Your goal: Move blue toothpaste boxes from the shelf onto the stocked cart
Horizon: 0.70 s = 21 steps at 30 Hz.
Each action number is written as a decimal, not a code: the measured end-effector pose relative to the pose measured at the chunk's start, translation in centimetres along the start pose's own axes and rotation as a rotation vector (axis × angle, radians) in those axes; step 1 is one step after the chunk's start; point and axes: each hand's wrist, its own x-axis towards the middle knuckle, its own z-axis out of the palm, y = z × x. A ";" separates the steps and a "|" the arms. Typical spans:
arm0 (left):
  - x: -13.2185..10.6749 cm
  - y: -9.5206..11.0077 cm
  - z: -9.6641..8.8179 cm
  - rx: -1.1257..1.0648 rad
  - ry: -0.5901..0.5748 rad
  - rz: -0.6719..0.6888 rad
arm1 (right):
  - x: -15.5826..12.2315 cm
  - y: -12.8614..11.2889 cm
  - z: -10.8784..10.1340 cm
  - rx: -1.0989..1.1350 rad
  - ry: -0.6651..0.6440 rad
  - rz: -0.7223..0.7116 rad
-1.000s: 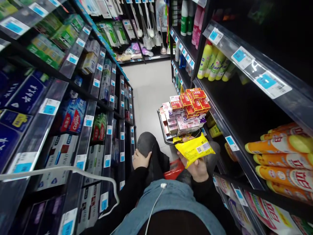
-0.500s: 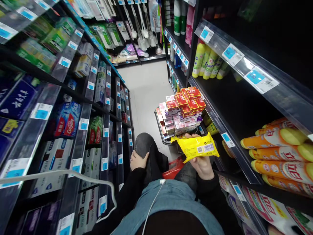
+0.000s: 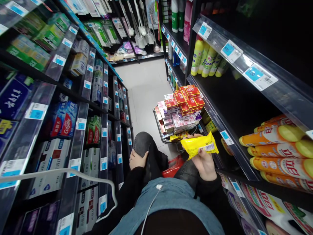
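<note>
Yellow packet (image 3: pixel 192 146) near stacked boxes (image 3: pixel 179 120), right hand's (image 3: pixel 205 165) fingers clamped on it; left hand (image 3: pixel 137 160) draped over knee (image 3: pixel 146 142), fingers loose. Probably light, slick-wrapped; best held mid-body, off the ends.

Pale floor (image 3: pixel 144 81) evenly lit down the middle, while the right shelf (image 3: pixel 276 111) is sunk in black shadow! Glare is caught along its clear edge strip (image 3: pixel 245 62); near left, purple boxes (image 3: pixel 46 213) are dimmed and blurred, and both sides are stretched, tilted by wide-angle distortion.
</note>
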 end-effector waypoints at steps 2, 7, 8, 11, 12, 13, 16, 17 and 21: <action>-0.1 0.1 -0.2 -0.004 0.000 -0.001 | -0.1 -0.1 0.1 0.001 0.067 -0.004; -0.3 0.4 -0.8 -0.016 -0.013 -0.009 | -0.3 -0.7 0.2 0.021 0.159 -0.016; -0.3 0.5 -0.9 -0.016 -0.020 -0.011 | -0.3 -0.7 0.3 0.017 0.167 -0.018; -0.3 0.6 -1.0 -0.010 -0.035 -0.016 | -0.3 -0.9 0.2 0.014 0.173 -0.022; -0.3 0.6 -0.9 -0.007 -0.033 -0.015 | -0.3 -1.0 0.1 0.021 0.170 -0.023; -0.3 0.6 -0.8 -0.006 -0.028 -0.013 | -0.3 -1.0 0.0 0.031 0.166 -0.024; -0.2 0.3 -0.5 -0.005 -0.010 -0.003 | -0.3 -1.1 -0.2 0.067 0.163 -0.031; -0.1 0.3 -0.4 -0.005 -0.007 0.000 | -0.2 -1.1 -0.3 0.078 0.166 -0.034; -0.1 0.2 -0.3 -0.002 -0.011 -0.005 | 0.0 -1.2 -0.5 0.098 0.180 -0.048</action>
